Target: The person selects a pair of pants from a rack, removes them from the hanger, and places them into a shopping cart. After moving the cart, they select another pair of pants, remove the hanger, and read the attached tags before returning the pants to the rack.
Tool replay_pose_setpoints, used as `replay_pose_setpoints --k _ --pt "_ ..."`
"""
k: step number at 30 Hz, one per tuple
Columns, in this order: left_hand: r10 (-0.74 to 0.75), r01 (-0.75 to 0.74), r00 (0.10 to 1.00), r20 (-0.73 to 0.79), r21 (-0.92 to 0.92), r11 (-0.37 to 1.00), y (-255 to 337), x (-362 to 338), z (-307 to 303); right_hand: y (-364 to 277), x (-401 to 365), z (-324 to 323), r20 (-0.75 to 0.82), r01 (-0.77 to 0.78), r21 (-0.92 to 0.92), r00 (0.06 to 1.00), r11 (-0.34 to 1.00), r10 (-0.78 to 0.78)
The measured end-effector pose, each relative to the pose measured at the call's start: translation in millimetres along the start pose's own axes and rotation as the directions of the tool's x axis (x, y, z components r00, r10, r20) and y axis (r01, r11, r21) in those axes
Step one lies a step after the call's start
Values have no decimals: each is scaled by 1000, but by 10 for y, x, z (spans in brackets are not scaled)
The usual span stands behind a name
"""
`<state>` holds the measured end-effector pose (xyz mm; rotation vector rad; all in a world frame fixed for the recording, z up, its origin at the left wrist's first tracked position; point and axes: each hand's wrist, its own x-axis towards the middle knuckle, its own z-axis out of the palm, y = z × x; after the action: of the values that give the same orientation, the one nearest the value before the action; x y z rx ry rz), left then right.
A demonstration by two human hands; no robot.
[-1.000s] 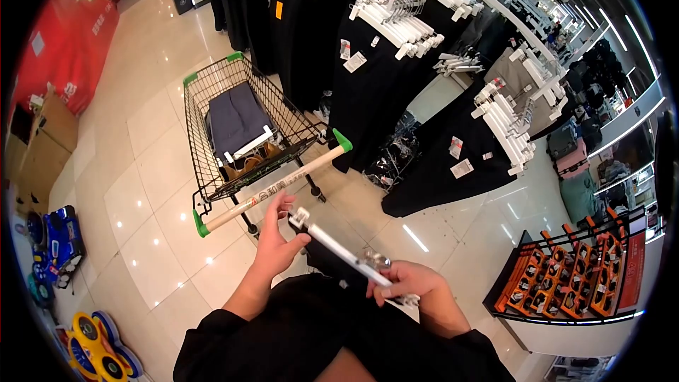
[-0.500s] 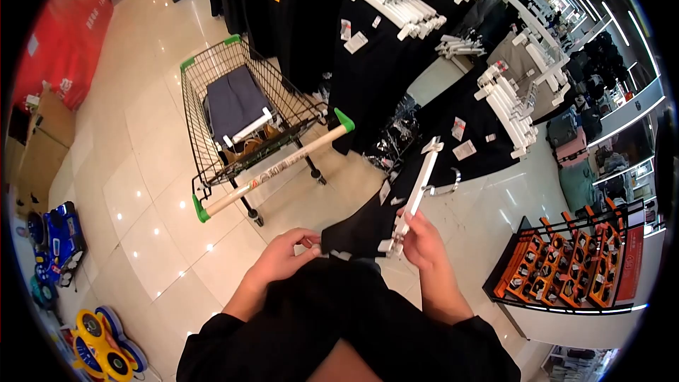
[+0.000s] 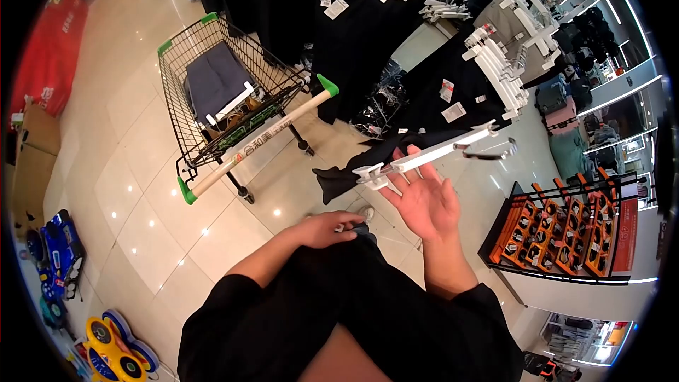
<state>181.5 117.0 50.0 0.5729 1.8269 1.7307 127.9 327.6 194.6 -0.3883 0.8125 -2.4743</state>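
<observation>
A white clip hanger (image 3: pixel 438 154) lies slanted across the raised fingers of my right hand (image 3: pixel 431 205), whose palm faces me. Its metal hook (image 3: pixel 495 150) sticks out to the right. Black trousers (image 3: pixel 336 180) hang from the hanger's clips and fall away behind it, partly hidden by the bar and my fingers. Lower and to the left, my left hand (image 3: pixel 329 229) is at my waist, apart from the trousers. Its fingers are curled in, and what they hold, if anything, is too small to make out.
A shopping cart (image 3: pixel 258 143) with folded grey trousers (image 3: pixel 218 81) stands ahead on the left. Racks of black trousers on white hangers (image 3: pixel 495 74) are ahead. An orange display stand (image 3: pixel 559 237) is at right. Toy vehicles (image 3: pixel 113 354) lie at lower left.
My right hand has moved up and turned palm up, tilting the hanger from steep to nearly level. My left hand has shifted right, away from the trousers. The view has turned slightly.
</observation>
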Motion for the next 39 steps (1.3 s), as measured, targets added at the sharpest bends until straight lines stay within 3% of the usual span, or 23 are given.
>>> replay_pose_setpoints --k 4,7,8,13,20,30,32,33,34,35,38,39 --pt "-49 47 998 50 43 998 -319 504 120 -79 -132 145 63 39 -50 997 998 -36" --pt "-70 51 988 -135 -140 989 -385 836 129 -277 -305 283 34 58 -80 998 995 -55" --pt "-86 42 975 -204 -211 977 -392 901 83 -375 -357 414 -3 146 -135 989 980 -148" --pt "-171 -114 876 -451 -537 836 -321 792 -269 -1057 -912 630 -33 449 -252 881 857 -471" --pt "-204 -368 779 -593 -696 617 -318 626 -749 -1686 -1983 288 -159 530 -312 789 789 -593" --pt "-121 -494 778 -616 -720 487 -242 496 -978 -1740 -2485 -46 -296 493 -365 743 790 -600" --pt "-104 -510 757 -646 -683 523 -91 472 -952 -1687 -2401 -82 -332 426 -475 723 770 -606" --pt "-115 -515 734 -669 -659 548 161 491 -896 -1651 -2386 -19 -496 359 -504 625 786 -603" --pt "-126 -517 711 -692 -636 573 413 512 -840 -1620 -2323 -44 -533 333 -531 584 780 -612" --pt "-157 -513 661 -733 -595 619 771 509 -730 -1563 -2242 -64 -538 309 -546 583 779 -609" --pt "-195 -500 698 -689 -664 556 1077 479 -583 -1332 -1854 -96 -547 152 -584 651 797 -526" --pt "-36 -525 603 -797 -431 734 1116 548 -471 -1232 -1705 -104 -544 73 -596 696 800 -468"
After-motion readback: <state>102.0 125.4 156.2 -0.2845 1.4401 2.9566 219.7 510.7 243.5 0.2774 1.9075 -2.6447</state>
